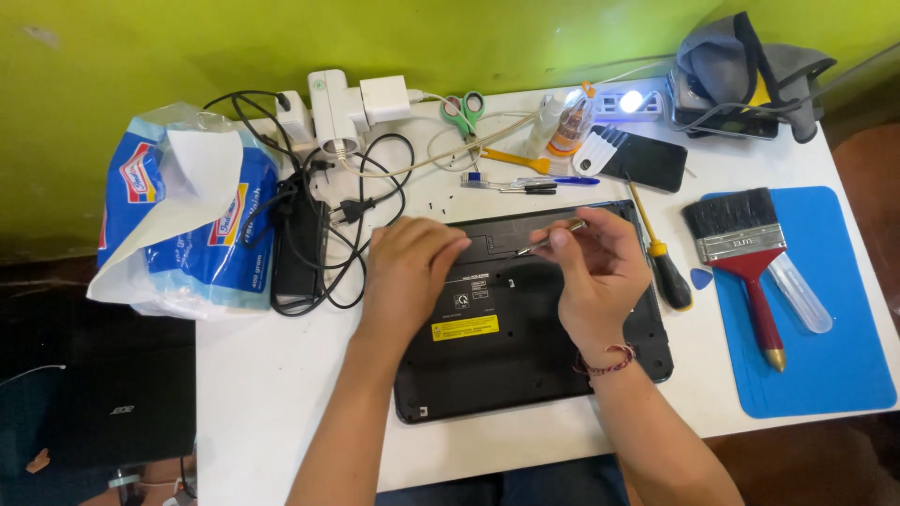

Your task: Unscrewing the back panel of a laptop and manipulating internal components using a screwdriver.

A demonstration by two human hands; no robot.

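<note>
Centre of the frame: a black laptop (525, 351) lies bottom-up on the white table (281, 394). The left hand (408, 267) rests flat on its upper left edge, fingers curled together and pressing down. The right hand (600, 272) pinches a thin metal tool (548, 239) between thumb and fingers, tip pointing down-left onto the laptop base. Right of the laptop – a screwdriver (661, 258), then a blue mat (825, 347) bearing a brush (745, 258) and a clear tube (802, 295). Left: a blue-and-white bag (178, 225) and a tangle of black cables (323, 220). Upper frame – white adapters (342, 108), green scissors (463, 111), a phone (642, 159), a lit power strip (633, 101).
</note>
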